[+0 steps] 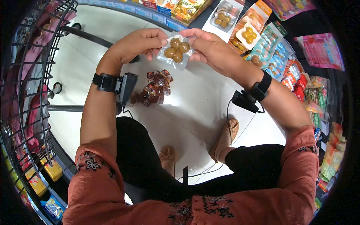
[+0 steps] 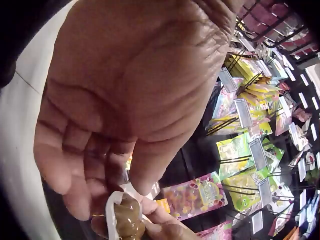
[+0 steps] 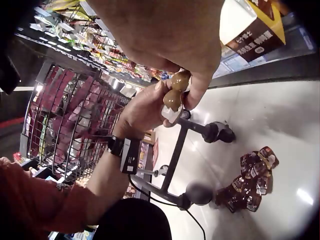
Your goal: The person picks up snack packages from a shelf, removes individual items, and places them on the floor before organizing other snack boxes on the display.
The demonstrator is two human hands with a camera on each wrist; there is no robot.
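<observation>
Between both hands is a clear vacuum pack of round brown balls [image 1: 177, 50], raised above the floor. My left hand [image 1: 144, 43] pinches its left edge between thumb and fingers. At the opposite edge, my right hand [image 1: 212, 48] grips the pack the same way. The right wrist view shows the pack [image 3: 173, 100] side on, its balls bulging out from a white backing. In the left wrist view the left palm [image 2: 135, 75] fills much of the picture, with the pack [image 2: 125, 217] at its fingertips.
Several small dark red-brown packets [image 1: 155, 88] lie piled on the white floor [image 1: 195, 123]. A black wire rack [image 1: 33, 75] on wheels stands at the left. Boxes and snack pouches [image 1: 247, 33] line a shelf at the top right. A cable [image 1: 228, 112] hangs from the right wrist.
</observation>
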